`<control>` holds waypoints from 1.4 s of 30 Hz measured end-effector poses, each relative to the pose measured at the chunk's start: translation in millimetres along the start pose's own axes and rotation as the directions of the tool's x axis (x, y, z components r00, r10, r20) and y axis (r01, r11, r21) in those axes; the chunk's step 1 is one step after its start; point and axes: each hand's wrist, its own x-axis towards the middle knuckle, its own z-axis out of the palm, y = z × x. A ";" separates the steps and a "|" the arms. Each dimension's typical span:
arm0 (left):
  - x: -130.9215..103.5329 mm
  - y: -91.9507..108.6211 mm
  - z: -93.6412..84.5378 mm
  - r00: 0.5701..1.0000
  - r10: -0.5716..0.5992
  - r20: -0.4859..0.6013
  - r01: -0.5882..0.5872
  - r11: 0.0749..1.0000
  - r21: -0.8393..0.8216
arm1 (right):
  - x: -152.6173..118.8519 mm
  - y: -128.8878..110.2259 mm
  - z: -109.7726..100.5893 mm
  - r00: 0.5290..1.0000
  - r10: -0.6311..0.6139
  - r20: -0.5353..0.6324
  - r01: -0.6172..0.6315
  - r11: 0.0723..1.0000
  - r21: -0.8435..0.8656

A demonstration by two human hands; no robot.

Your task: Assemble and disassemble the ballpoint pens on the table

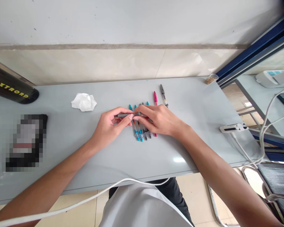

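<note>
Between my two hands a grey pen [122,115] lies crosswise, held a little above the table. My left hand [111,124] pinches its grey end with thumb and fingers. The fingertips of my right hand [157,118] close on the other end and partly hide it. Under and beside the hands several pens lie side by side: teal ones [136,135], dark grey ones [145,136] and a pink one [155,98]. My right hand covers the middle of some of them. A separate grey pen [163,92] lies just beyond that hand.
Crumpled white tissue [84,102] sits left on the grey table [104,170]. Further left are a dark bottle [11,85] and a blurred-out dark object [26,142]. A small cup [211,78] and a white device [234,127] with cables stand right. A white cable [85,200] crosses the front edge.
</note>
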 end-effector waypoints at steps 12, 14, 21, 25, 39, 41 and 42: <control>0.3 1.2 -0.4 1.000 -0.008 -0.011 0.008 1.000 -0.015 | -0.6 2.1 0.5 1.000 -0.018 0.005 0.018 1.000 0.007; 0.4 1.8 0.1 1.000 -0.010 -0.014 0.010 1.000 -0.011 | -0.3 1.7 0.2 1.000 -0.005 0.014 0.005 1.000 0.009; 1.1 -1.6 -0.5 1.000 -0.004 -0.007 0.004 1.000 -0.002 | -2.6 1.7 2.2 1.000 0.019 0.001 -0.019 1.000 -0.011; 0.4 -2.2 -1.6 1.000 0.008 -0.004 -0.008 1.000 -0.015 | -3.0 2.2 2.7 0.999 0.036 -0.001 -0.036 0.999 -0.014; 0.0 -1.1 -1.6 1.000 0.000 -0.009 0.000 1.000 -0.012 | -0.9 0.6 1.2 1.000 0.014 0.012 -0.014 1.000 -0.006; 0.0 -2.0 -1.6 1.000 0.004 -0.007 -0.004 1.000 -0.015 | -1.4 0.1 1.3 1.000 0.021 0.009 -0.021 1.000 -0.019; 0.0 -2.5 -1.5 1.000 0.007 -0.004 -0.007 1.000 -0.015 | -1.7 -0.1 1.3 1.000 0.024 0.006 -0.024 0.999 -0.023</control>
